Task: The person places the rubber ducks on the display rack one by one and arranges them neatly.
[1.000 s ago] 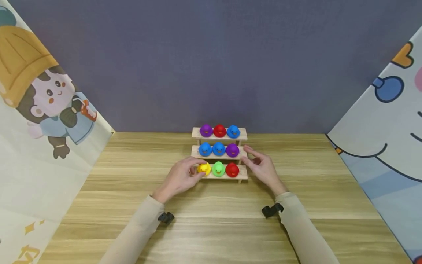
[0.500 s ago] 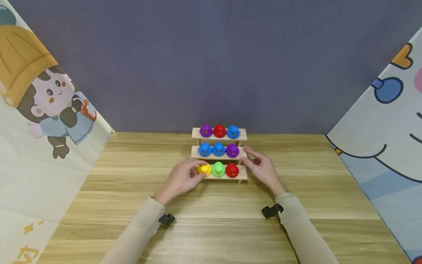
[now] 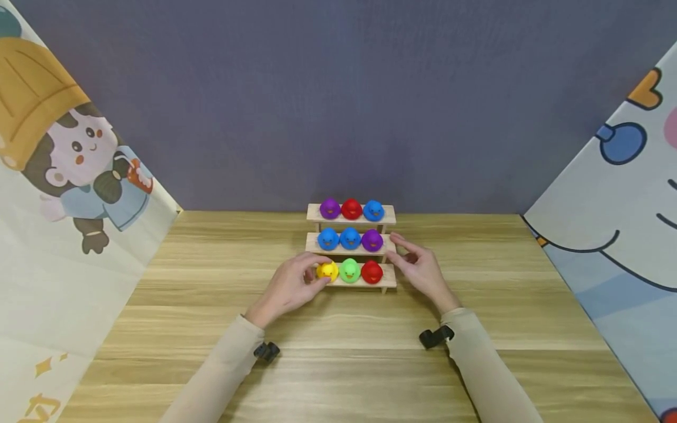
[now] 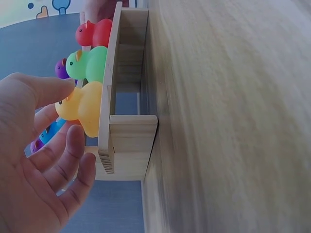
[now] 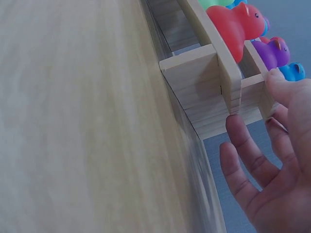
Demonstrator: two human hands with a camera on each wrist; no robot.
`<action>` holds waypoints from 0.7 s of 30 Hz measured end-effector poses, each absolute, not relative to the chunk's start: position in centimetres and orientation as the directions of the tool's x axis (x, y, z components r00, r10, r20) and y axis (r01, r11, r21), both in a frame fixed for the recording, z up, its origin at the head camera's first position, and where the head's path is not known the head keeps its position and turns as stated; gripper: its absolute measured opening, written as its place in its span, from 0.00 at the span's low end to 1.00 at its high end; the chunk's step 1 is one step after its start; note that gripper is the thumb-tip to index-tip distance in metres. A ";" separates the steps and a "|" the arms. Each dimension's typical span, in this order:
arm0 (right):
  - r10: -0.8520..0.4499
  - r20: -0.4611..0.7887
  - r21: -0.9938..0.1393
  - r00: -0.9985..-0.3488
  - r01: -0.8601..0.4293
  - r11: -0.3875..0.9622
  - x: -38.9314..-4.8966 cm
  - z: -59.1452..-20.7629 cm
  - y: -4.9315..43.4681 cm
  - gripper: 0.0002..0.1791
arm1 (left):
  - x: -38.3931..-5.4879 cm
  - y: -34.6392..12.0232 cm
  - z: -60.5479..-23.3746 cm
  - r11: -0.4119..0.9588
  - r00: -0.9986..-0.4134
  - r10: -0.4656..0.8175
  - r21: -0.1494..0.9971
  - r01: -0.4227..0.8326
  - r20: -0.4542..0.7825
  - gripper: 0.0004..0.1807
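Note:
A small three-tier wooden display stand point(image 3: 391, 276) carries three rubber ducks on each tier. My left hand point(image 3: 288, 288) pinches the yellow rubber duck point(image 3: 328, 271) between thumb and fingers at the left end of the lowest tier. Beside it sit a green duck point(image 3: 349, 271) and a red duck point(image 3: 372, 272). My right hand point(image 3: 421, 271) holds the right end of the middle tier, thumb at its front edge and forefinger at its far edge. The purple duck point(image 3: 372, 240) stands just left of those fingers. In the right wrist view, the other fingers point(image 5: 248, 150) are loosely bent.
Two blue ducks point(image 3: 350, 238) share the middle tier; purple, red point(image 3: 351, 209) and blue ducks line the top one. The stand is on a wood-grain table point(image 3: 338, 364), near a grey back wall point(image 3: 338, 106). Printed cartoon panels point(image 3: 79, 194) flank the table.
Both hands keep their places at the stand, and the ducks stay where they were. Only the head view shifts very slightly.

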State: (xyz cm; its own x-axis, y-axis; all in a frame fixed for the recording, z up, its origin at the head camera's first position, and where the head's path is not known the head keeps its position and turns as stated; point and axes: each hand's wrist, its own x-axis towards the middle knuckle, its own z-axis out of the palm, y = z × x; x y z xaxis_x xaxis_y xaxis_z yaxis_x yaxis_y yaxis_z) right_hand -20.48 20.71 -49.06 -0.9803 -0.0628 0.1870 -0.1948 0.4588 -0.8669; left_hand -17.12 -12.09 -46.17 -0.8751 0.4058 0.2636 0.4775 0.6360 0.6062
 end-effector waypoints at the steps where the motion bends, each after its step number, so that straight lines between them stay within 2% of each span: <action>1: -0.063 0.189 -0.866 -0.980 -0.196 0.459 -20.5 -49.1 20.7 0.31 | -17.1 -12.1 -46.2 0.636 -0.875 0.406 0.605 0.478 0.264 0.20; 9: -0.075 0.192 -0.877 -0.978 -0.206 0.433 -20.9 -49.1 20.3 0.30 | -17.1 -12.8 -46.2 0.646 -0.875 0.400 0.594 0.480 0.272 0.23; 16: -0.065 0.198 -0.866 -0.978 -0.206 0.455 -20.5 -48.3 19.9 0.35 | -16.5 -14.2 -45.8 0.667 -0.895 0.359 0.599 0.443 0.263 0.22; 21: -0.052 0.208 -0.877 -0.977 -0.210 0.432 -19.4 -47.3 20.4 0.28 | -15.7 -15.3 -45.1 0.677 -0.896 0.340 0.587 0.445 0.287 0.22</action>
